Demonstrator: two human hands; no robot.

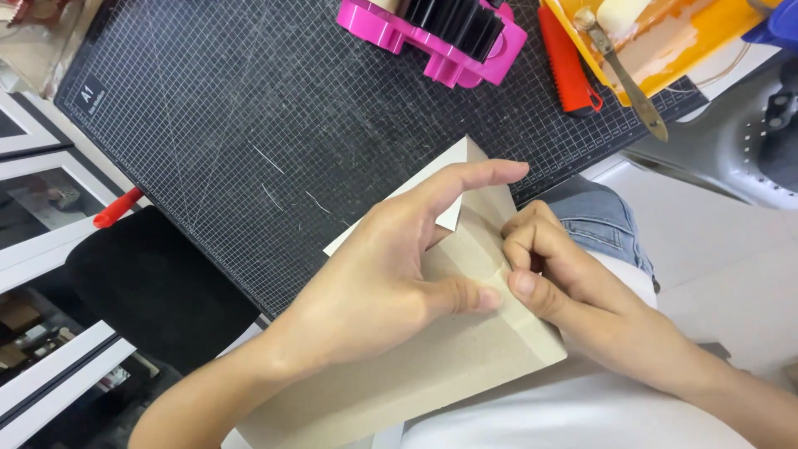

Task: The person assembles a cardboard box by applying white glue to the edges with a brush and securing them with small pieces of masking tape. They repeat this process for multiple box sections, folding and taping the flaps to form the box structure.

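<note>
A tan cardboard piece [449, 366] with folded flaps lies partly on the black cutting mat [249, 125] and partly over my lap. My left hand [391, 274] rests flat on it, index finger stretched toward its far corner and thumb pressing a strip of clear tape [499, 278] along a seam. My right hand [553, 270] is curled beside it, fingertips pressing the same taped seam from the right. A white inner face of the cardboard [453, 214] shows under my left fingers.
A pink tape dispenser [432, 33] sits at the mat's far edge. A red utility knife [569, 62], a metal scraper [623, 75] and an orange tray [665, 41] lie to the far right. A red pen [116, 208] lies at the left.
</note>
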